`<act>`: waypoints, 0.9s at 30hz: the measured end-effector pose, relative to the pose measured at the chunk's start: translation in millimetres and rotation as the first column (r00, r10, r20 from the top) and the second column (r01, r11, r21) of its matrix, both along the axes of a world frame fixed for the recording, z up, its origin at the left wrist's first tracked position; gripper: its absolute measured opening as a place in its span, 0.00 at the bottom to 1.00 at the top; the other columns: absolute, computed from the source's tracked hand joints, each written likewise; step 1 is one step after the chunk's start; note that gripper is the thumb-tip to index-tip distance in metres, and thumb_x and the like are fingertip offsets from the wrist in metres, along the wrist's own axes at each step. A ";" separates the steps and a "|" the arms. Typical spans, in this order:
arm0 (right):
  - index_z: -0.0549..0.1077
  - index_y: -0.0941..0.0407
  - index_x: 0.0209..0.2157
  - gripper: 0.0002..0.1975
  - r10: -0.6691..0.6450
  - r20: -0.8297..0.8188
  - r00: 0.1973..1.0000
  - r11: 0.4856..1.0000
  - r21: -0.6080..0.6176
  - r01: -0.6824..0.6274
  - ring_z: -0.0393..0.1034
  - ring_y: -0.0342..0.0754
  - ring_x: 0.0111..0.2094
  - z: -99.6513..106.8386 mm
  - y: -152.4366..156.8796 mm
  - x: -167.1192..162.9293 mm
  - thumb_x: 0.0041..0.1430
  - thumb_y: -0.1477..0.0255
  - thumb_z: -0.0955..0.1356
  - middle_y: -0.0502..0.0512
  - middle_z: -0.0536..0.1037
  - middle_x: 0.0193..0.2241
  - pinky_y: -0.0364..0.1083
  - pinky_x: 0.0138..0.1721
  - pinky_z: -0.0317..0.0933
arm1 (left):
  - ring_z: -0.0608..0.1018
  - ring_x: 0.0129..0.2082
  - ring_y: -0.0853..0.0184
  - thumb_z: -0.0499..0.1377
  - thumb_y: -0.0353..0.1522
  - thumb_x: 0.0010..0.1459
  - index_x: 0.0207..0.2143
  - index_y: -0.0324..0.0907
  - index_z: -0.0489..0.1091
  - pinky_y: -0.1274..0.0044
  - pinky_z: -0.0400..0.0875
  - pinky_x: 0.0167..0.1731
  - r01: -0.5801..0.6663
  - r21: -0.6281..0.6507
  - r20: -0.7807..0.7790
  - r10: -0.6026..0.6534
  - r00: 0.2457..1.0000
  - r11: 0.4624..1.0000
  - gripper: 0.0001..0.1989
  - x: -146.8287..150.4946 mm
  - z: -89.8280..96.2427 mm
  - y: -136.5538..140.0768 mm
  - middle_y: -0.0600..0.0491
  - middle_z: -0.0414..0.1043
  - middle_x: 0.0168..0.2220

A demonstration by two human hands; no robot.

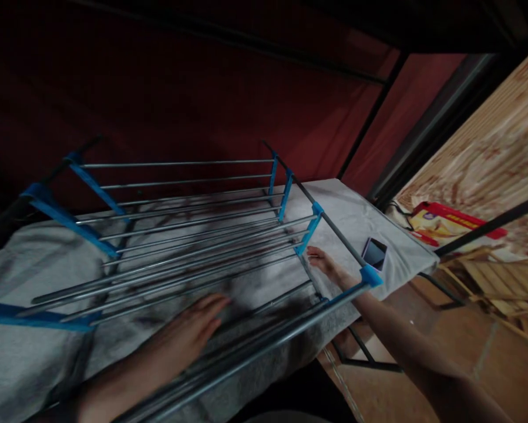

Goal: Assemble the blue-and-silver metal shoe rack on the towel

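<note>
A rack of grey metal rods [193, 220] joined by blue plastic brackets [308, 232] lies across a white cloth-covered surface; it looks like a shoe rack. My left hand [197, 323] hovers among the nearer rods, fingers stretched out and holding nothing, slightly blurred. Beneath the rack's right-hand side pole [340, 235] reaches my right hand [325, 264]. Its fingers are loosely bent and apart, close to a blue bracket; whether they touch it I cannot tell. A thick front tube [264, 346] runs between my body and both hands, meeting a blue corner piece [372, 275] at the right.
On the white cloth [329, 197] lies a phone [375, 254], right of the rack. Dark metal frame bars [373, 117] stand at the right, before a red wall [193, 100]. Beyond are a red and yellow package [449, 223] and a wooden slatted piece [501, 282] above the tiled floor.
</note>
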State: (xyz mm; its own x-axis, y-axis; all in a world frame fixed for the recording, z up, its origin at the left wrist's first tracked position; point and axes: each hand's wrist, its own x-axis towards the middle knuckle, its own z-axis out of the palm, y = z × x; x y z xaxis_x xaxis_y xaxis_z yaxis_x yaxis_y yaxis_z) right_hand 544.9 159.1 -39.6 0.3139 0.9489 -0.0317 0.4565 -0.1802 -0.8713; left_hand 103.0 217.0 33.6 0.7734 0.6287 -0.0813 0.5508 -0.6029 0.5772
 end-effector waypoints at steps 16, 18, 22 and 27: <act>0.70 0.56 0.36 0.13 -0.067 0.329 0.942 0.998 0.025 0.062 0.66 0.49 0.39 -63.7 42.8 -2.7 0.47 0.79 0.63 0.56 0.71 0.36 0.49 0.45 0.66 | 0.74 0.57 0.58 0.44 0.18 0.56 0.60 0.43 0.67 0.63 0.67 0.60 -0.031 0.174 -0.152 0.058 0.987 0.984 0.32 82.3 -93.1 70.0 0.44 0.72 0.57; 0.70 0.56 0.37 0.13 -0.072 0.336 0.939 0.997 0.021 0.069 0.66 0.49 0.39 -64.0 42.8 -3.5 0.48 0.79 0.63 0.56 0.71 0.37 0.49 0.45 0.66 | 0.74 0.57 0.58 0.44 0.20 0.59 0.59 0.42 0.67 0.63 0.67 0.59 -0.034 0.167 -0.150 0.060 0.987 0.985 0.29 81.8 -93.9 71.7 0.44 0.73 0.56; 0.69 0.55 0.35 0.11 -0.077 0.339 0.938 0.997 0.012 0.078 0.65 0.49 0.38 -64.2 42.1 -4.5 0.48 0.78 0.62 0.55 0.70 0.35 0.48 0.44 0.66 | 0.75 0.57 0.57 0.43 0.22 0.61 0.58 0.40 0.67 0.63 0.67 0.60 -0.034 0.150 -0.162 0.059 0.985 0.988 0.26 81.7 -88.8 71.1 0.42 0.72 0.57; 0.69 0.55 0.37 0.13 -0.061 0.320 0.945 0.998 0.013 0.060 0.66 0.49 0.38 -62.4 42.2 -4.1 0.48 0.78 0.63 0.56 0.71 0.37 0.49 0.43 0.65 | 0.75 0.56 0.55 0.43 0.21 0.58 0.58 0.41 0.69 0.61 0.68 0.59 -0.030 0.106 -0.103 0.041 0.994 0.994 0.29 81.5 -98.3 76.0 0.43 0.72 0.57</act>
